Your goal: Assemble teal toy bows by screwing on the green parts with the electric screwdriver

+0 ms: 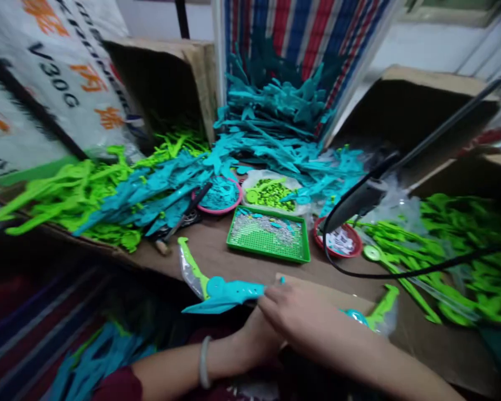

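A blue and green plastic toy bow lies across the front edge of the bench, its two green limbs spread left and right. My left hand is closed at the bow's middle from below, partly covered by the other hand. Over it, my right hand is closed on the same middle part, with a small blue tip showing by its fingers. The bow's centre is hidden behind both hands. Beyond them stands a green tray with small silvery pieces, apart from the hands.
Blue plastic parts are heaped at the back, green parts at left, more green parts at right. A pink-rimmed bowl, a red bowl and a bag of small green pieces surround the tray. A corded grey tool hangs right.
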Action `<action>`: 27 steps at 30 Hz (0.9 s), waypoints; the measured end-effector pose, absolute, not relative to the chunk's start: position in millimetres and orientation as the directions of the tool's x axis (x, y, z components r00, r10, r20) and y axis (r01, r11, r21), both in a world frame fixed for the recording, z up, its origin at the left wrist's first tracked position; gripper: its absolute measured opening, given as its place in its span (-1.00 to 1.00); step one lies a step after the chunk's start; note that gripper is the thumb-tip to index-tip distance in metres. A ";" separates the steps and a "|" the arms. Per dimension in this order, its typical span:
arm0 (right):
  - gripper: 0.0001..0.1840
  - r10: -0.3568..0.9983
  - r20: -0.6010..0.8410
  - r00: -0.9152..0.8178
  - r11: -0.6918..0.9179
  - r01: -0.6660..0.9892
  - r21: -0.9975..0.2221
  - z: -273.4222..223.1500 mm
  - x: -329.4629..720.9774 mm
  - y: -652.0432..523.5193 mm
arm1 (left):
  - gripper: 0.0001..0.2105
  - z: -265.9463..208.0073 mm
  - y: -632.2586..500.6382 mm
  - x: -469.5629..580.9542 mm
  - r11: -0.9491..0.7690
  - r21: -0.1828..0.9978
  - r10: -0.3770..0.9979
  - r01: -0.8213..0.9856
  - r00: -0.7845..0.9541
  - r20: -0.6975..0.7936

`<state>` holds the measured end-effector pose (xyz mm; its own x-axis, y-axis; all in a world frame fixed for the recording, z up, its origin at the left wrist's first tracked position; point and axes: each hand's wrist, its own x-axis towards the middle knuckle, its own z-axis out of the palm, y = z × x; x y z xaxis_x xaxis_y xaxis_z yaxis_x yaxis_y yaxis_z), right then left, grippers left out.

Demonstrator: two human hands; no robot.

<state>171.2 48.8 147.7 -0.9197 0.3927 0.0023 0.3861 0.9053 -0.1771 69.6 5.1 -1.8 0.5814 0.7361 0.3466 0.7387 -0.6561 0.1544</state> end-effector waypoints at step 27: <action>-0.45 0.569 -0.028 -0.822 0.725 0.518 -0.454 76.5 24.9 125.4 | -0.71 -29.2 -0.7 60.5 -0.750 -0.007 0.513 0.661 0.588 0.625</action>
